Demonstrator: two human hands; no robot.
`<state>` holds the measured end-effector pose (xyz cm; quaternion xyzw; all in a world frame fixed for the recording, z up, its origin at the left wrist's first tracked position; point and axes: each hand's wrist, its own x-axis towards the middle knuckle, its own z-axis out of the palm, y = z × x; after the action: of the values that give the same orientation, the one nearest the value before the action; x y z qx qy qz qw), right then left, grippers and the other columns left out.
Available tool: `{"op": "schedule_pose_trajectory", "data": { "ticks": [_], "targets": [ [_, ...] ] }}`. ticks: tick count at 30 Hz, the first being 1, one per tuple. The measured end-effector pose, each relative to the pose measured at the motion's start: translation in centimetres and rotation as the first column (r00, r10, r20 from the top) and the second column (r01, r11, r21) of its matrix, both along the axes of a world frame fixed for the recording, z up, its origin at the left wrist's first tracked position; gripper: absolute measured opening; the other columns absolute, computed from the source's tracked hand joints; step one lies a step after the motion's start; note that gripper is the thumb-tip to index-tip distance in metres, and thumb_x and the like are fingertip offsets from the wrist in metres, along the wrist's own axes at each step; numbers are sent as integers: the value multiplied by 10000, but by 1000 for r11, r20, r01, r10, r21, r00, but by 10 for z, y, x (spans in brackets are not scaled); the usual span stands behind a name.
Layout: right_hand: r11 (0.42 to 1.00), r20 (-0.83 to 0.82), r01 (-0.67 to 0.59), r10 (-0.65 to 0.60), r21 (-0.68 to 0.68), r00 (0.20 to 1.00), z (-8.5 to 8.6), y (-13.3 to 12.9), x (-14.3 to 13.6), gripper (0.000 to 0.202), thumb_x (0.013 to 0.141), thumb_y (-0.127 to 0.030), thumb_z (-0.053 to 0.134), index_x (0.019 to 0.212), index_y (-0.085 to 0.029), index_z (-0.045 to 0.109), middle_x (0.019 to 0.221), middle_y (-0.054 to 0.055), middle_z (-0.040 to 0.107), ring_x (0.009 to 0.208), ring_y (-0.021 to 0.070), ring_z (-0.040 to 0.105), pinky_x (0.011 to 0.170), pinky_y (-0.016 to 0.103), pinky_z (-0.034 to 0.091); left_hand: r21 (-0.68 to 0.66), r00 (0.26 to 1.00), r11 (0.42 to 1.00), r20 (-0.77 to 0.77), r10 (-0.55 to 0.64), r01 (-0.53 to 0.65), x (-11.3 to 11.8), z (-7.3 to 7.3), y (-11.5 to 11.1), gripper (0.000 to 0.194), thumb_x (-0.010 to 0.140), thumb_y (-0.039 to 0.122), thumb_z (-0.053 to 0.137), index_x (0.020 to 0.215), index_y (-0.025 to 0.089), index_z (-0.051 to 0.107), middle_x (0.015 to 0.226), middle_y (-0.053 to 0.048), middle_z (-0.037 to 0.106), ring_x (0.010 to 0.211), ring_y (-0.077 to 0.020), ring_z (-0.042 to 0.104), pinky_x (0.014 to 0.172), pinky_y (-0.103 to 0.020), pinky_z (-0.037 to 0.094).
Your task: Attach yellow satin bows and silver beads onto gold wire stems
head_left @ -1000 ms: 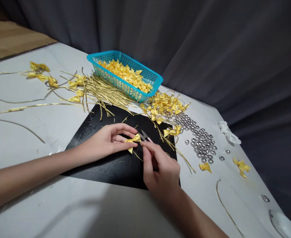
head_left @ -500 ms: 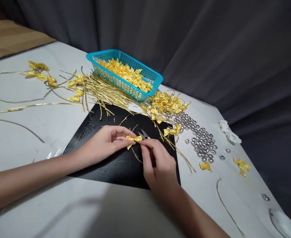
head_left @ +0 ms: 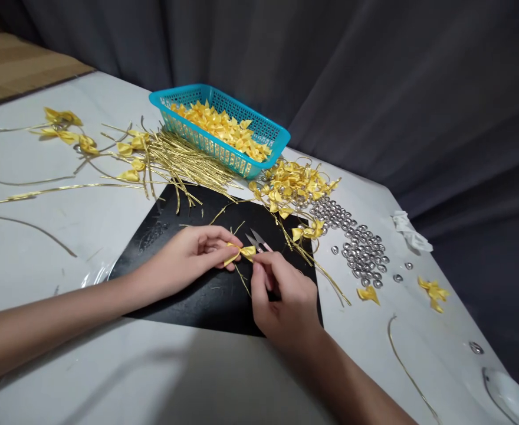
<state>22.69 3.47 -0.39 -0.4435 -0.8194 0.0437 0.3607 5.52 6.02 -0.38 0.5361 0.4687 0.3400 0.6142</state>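
Over a black mat (head_left: 189, 307), a small yellow ribbon bow (head_left: 247, 251) is held between both hands. My left hand (head_left: 201, 251) pinches the bow's left side and middle between thumb and fingers. On its right loop, the thumb and forefinger of my right hand (head_left: 283, 289) are closed. Small scissors (head_left: 258, 242) with pointed blades lie on the mat just behind the bow, their handles partly hidden by my right hand. Thin gold tie strands (head_left: 243, 278) lie on the mat below and behind the bow.
A teal basket (head_left: 155, 97) of yellow bows stands at the back. Beside it lie a heap of gold ties (head_left: 189, 162) and a pile of bows with ties (head_left: 301, 180). Silver heart-shaped beads (head_left: 363, 254) spread to the right. A white object (head_left: 511, 398) sits at the lower right edge.
My right fingers have shifted slightly down on the bow's right side, and the bow now lies more stretched between the hands. More of the scissors shows. The view has shifted a little.
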Motion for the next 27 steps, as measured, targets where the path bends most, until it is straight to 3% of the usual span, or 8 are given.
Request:
{"op": "schedule_pose_trajectory", "data": {
  "ticks": [3,7,14,22,27],
  "targets": [
    [1000,13,-7,7,-1,1000,0,1,0,135,796,-58,457,800,-145,561,637,-11,600,466,62,489,452,185,353,-17,1000,1000,3,9,-9,-1,0,1,213,752,290,659,903,139,653,762,-14,709,755,-136,651,707,-215,493],
    [1000,-5,-12,12,-5,1000,1,0,0,138,798,-66,445,792,-148,556,604,-21,564,460,63,476,456,184,355,-54,1000,999,-21,4,-5,0,2,1,205,740,336,680,702,139,636,619,12,668,611,-113,616,630,-207,491],
    [1000,-2,6,-6,4,1000,-1,-1,1,157,819,-91,424,752,-158,549,552,-27,518,428,65,419,436,185,350,-3,990,992,-68,-123,123,-1,2,0,302,856,377,537,689,139,618,641,2,651,598,-92,576,589,-182,459],
    [999,-23,-14,15,30,1000,-2,-2,0,159,805,-71,445,752,-148,574,653,22,626,525,89,553,518,188,436,53,978,982,-111,-174,181,-3,1,-1,336,882,401,483,693,146,592,641,7,609,593,-96,533,570,-197,430],
    [1000,-21,-26,26,-9,999,-2,-2,0,167,809,-69,434,743,-141,569,636,21,604,494,79,516,483,182,412,35,980,985,-112,-164,169,-1,4,0,359,854,437,515,659,144,590,620,4,609,582,-101,528,568,-206,431]
  ]
}}
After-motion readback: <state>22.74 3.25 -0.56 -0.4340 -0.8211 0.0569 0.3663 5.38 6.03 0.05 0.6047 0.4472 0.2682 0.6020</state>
